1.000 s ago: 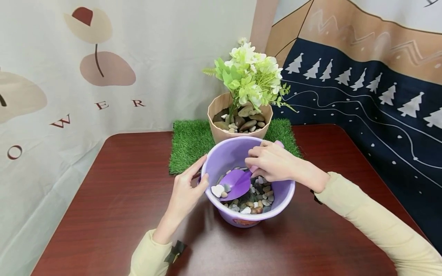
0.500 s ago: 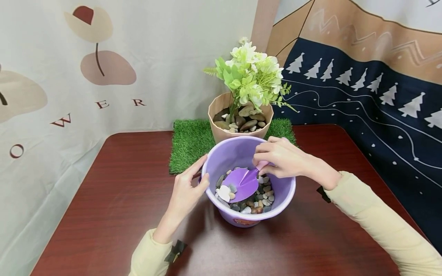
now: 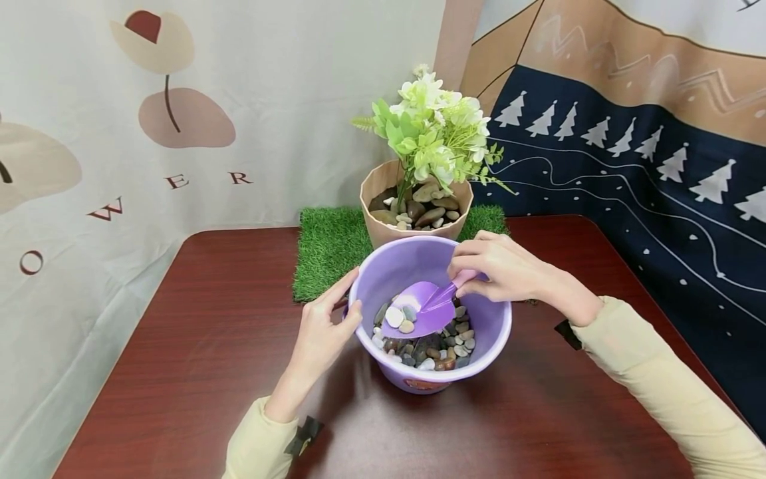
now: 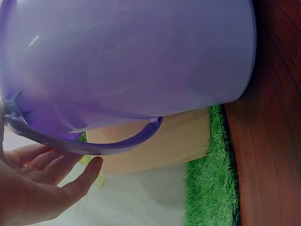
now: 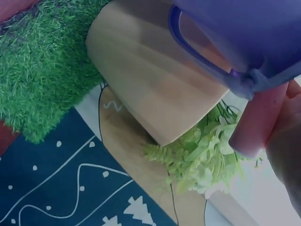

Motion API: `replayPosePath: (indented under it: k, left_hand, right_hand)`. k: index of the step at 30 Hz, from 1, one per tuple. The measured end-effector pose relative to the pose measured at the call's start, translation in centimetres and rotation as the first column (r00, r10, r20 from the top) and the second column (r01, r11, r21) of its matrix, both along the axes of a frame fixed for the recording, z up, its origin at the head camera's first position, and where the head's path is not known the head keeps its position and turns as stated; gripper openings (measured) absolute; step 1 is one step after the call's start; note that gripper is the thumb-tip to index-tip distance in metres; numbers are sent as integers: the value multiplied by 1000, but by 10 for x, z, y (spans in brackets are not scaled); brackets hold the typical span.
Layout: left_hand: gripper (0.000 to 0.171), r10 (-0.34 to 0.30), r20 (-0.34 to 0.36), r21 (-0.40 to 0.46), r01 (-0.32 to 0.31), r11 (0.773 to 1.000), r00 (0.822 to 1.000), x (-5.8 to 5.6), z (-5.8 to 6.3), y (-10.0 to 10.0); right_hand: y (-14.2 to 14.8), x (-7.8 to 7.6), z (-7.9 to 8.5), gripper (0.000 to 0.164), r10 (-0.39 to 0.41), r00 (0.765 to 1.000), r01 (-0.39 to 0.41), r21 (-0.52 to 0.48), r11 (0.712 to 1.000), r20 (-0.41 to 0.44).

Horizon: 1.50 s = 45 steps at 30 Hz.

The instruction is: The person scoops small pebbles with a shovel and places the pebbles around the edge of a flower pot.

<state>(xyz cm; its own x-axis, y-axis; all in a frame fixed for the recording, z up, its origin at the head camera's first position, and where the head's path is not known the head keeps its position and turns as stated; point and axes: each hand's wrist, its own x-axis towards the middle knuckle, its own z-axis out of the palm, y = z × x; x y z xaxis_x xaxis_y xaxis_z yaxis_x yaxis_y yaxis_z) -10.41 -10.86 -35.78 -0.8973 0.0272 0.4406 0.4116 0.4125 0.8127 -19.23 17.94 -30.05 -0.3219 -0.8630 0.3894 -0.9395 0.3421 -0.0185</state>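
A purple bucket [image 3: 491,346] with pebbles [image 3: 445,364] in its bottom stands on the table. My left hand [image 3: 323,326] holds its left rim, thumb over the edge. In the left wrist view the fingers [image 4: 56,165] lie beside the bucket's folded handle [image 4: 108,147]. My right hand [image 3: 497,266] grips the pink handle [image 5: 258,122] of a small purple garden trowel [image 3: 439,313], above the bucket's right side. The trowel's blade is inside the bucket over the pebbles. It carries a white pebble [image 3: 394,317], a grey one and a tan one.
Just behind the bucket is a beige flowerpot [image 3: 383,229] holding stones and white-green flowers [image 3: 437,133]. The pot sits on a square of artificial grass [image 3: 326,259]. Printed curtains [image 3: 269,100] hang behind the dark red table [image 3: 209,346].
My right hand has moved right and away from me, raising the trowel with its few pebbles off the left part of the pile. The left hand and the bucket have stayed put.
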Motion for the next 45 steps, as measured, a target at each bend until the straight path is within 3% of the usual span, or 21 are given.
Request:
replayPosePath:
  k: [5,10,19,24,33,37,45]
  left_hand:
    - [48,-2,5,2,2,1000,1000,0,0,0]
    - [48,-5,13,-2,5,1000,1000,0,1,0]
    - [49,-5,27,-3,5,1000,1000,0,1,0]
    - [49,-1,35,-4,2,1000,999,0,1,0]
    - [49,-9,33,1,9,1000,999,1,-1,0]
    - [49,-6,40,1,6,1000,999,1,-1,1]
    - [49,-7,24,2,7,1000,1000,1,-1,1]
  right_hand:
    - [6,-2,9,20,-40,999,40,-15,999,-9]
    - [14,-7,19,21,-92,993,90,-37,995,-77]
    - [25,-21,42,18,-261,949,254,-62,965,-174]
    - [17,-33,57,14,-377,911,386,19,922,-166]
    - [-21,-54,75,10,-531,831,557,247,793,-168]
    - [-41,-59,78,17,-554,805,594,292,750,-214]
    - [-64,-63,79,19,-543,783,621,332,710,-303]
